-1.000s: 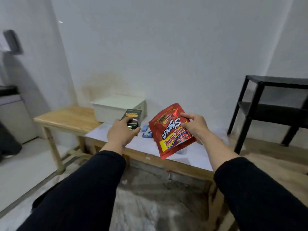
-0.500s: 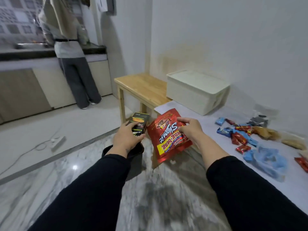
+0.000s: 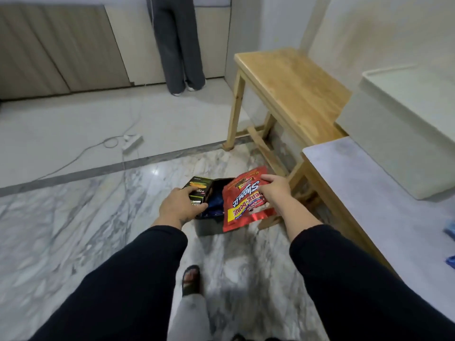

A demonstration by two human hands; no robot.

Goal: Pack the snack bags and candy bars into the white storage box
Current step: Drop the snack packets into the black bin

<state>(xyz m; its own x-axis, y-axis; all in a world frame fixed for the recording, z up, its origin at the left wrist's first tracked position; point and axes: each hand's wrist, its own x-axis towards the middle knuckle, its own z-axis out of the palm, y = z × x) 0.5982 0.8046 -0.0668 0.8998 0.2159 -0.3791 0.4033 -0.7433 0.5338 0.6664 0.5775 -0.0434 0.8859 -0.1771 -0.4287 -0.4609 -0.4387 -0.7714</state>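
Both packets lowered over a dark floor bin, away from the white box

Nearest, the left hand (image 3: 180, 207) had its fingers curled round the small black snack box (image 3: 197, 190), and the right hand (image 3: 275, 190) pinched the top edge of the red snack bag (image 3: 243, 204) between thumb and fingers. A second earlier both packets had been held up in front of the bench; now the view had swung left and down, and they hung just above a dark bin (image 3: 211, 225) on the marble floor, with something blue inside it. That suggested discarding empties rather than packing, so the task looked no further on. Farther right, the white storage box (image 3: 403, 134) sat on the covered bench (image 3: 364, 193) with its lid apparently still on, well apart from both hands. Beyond, a person (image 3: 178, 43) stood at the far counter.
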